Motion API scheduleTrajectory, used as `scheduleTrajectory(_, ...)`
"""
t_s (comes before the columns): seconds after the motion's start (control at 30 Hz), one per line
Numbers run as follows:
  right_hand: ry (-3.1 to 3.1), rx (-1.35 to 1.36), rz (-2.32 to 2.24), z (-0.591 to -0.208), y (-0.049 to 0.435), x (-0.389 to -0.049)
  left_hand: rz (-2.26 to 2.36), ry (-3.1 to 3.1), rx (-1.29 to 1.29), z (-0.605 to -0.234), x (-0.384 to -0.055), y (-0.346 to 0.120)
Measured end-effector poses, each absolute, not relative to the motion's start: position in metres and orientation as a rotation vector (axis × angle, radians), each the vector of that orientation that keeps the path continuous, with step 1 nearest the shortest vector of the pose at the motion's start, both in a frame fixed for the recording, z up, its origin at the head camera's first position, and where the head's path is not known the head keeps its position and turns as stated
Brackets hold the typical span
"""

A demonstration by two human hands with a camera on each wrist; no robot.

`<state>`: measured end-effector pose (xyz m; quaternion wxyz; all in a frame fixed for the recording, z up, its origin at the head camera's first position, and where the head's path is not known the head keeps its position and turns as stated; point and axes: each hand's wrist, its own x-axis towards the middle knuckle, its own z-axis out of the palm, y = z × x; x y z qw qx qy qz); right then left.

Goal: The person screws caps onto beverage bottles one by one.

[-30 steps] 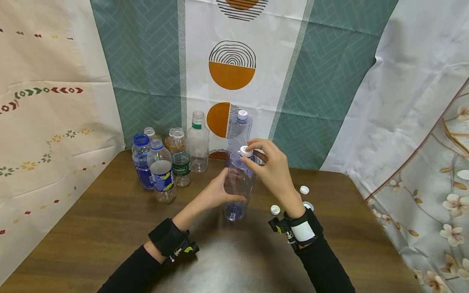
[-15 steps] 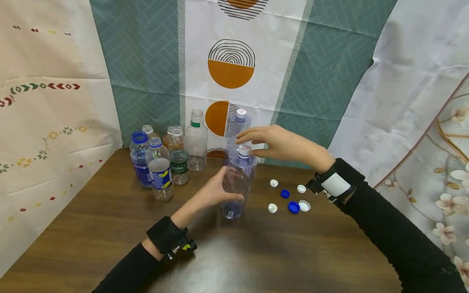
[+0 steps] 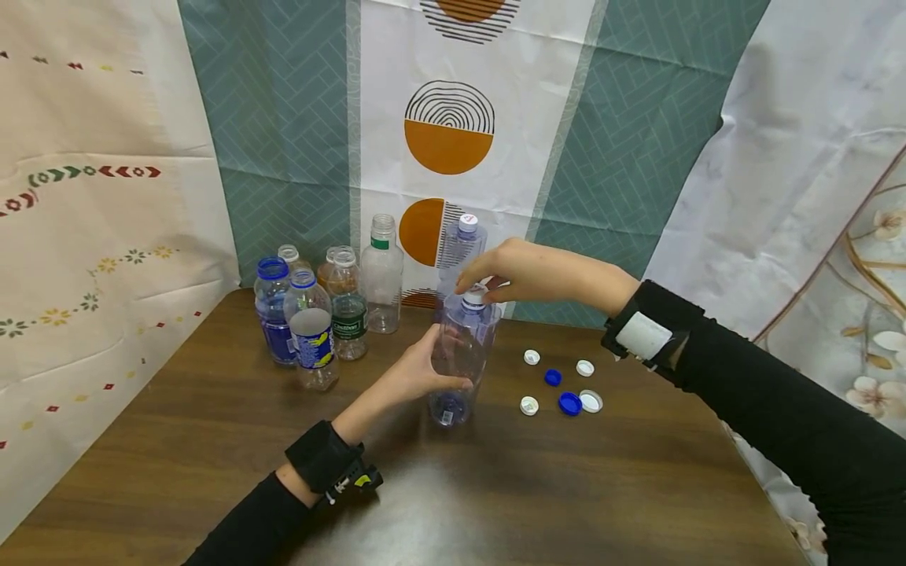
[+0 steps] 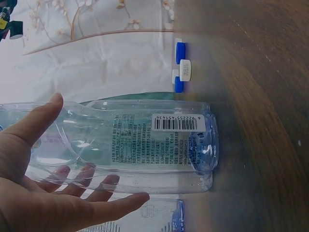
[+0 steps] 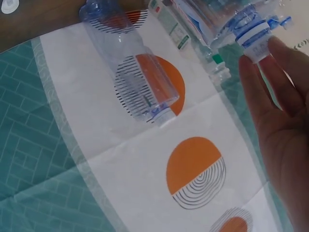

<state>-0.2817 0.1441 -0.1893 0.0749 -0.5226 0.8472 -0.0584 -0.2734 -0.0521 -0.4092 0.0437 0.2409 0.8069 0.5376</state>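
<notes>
A clear bluish plastic bottle (image 3: 463, 346) stands upright near the table's middle, its barcode and printed text showing in the left wrist view. My left hand (image 3: 410, 376) holds it around the body, thumb on the near side and fingers behind. On the bottle's neck sits a white cap (image 5: 257, 50), pinched between the thumb and fingertips of my right hand (image 3: 538, 271), which reaches over from the right. The fingers partly hide the cap in the head view. Right behind stands a similar clear bottle (image 3: 463, 244) with a white cap (image 3: 468, 222) on it.
Several uncapped bottles cluster at the left back, including a blue-labelled bottle (image 3: 311, 338) and a taller clear one (image 3: 383, 275). Right of the held bottle lie loose caps, among them a blue cap (image 3: 569, 404) and a white cap (image 3: 528, 406). A patterned cloth (image 3: 446, 47) hangs behind the table.
My right hand has turned its wrist outward to the right, loosened from the cap, then pinched it again. Loose caps behind that forearm are now uncovered. The left hand and bottle stay put.
</notes>
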Motion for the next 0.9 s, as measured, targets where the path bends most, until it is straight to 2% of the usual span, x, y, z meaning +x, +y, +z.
scheduleTrajectory(0.63,2.765,-1.411,-0.218,-0.201,0.134,-0.279,1.648,2.469,0.724,-0.408,-0.271,-0.052)
scheduleTrajectory(0.9,2.686,-1.444,-0.163,-0.194,0.137,-0.279,1.656,2.461,0.737,-0.408,-0.272,-0.052)
